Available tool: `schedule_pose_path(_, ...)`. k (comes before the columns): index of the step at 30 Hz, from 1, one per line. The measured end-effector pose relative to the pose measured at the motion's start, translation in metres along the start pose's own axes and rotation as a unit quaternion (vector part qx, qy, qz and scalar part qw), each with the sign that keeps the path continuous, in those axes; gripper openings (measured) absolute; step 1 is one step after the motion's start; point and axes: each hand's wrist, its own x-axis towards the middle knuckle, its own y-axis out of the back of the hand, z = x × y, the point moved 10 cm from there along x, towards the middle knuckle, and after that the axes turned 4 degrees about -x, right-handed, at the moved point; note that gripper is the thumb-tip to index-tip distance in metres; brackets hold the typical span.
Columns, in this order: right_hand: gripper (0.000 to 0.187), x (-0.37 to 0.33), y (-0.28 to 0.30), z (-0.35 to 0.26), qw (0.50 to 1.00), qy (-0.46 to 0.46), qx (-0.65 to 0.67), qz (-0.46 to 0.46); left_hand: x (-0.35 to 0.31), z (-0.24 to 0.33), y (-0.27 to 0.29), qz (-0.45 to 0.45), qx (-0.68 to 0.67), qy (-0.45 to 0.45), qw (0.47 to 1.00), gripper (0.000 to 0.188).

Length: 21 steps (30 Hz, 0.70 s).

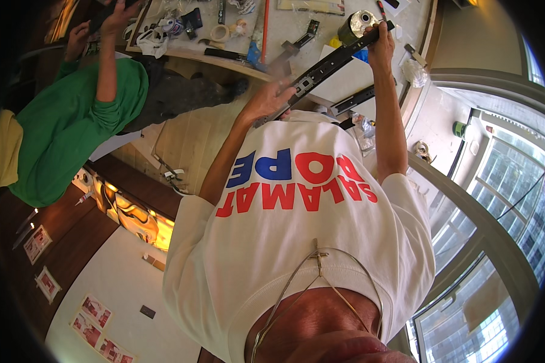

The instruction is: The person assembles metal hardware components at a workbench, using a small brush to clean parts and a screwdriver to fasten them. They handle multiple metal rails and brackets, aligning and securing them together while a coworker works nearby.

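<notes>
A person in a white printed T-shirt (297, 242) works over a cluttered white desk (351, 78), holding a long black metal drawer-slide rail (330, 63) clear of the surface with both hands. Beyond the left hand, a co-worker in a green long-sleeved top (66, 133) works at the same desk with both arms raised.

The right hand (379, 43) is wrapped tight around the rail's far end, fingers pressed together. The left hand (266, 100) grips the near end, thumb and fingers closed on the metal. The rail slants between them, close to the chest at the left hand.

A second black rail (354, 100) lies flat on the desk below the right forearm, touched by neither hand. A shiny silver cylinder (357, 24) stands just beside the right hand.

The work looks to be in an early or middle stretch: one rail is picked up and under handling, fitted to nothing visible, and its partner remains to be dealt with.
</notes>
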Motion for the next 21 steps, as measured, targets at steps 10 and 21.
schedule_pose_path(10,0.027,0.010,0.007,-0.017,1.000,0.023,0.014,0.000,0.001,-0.001,0.006,0.016,-0.009,-0.001,1.000,0.023)
schedule_pose_path(21,0.030,0.012,0.013,0.017,0.999,-0.026,0.038,-0.022,0.003,0.003,0.000,-0.002,-0.024,-0.005,1.000,0.022)
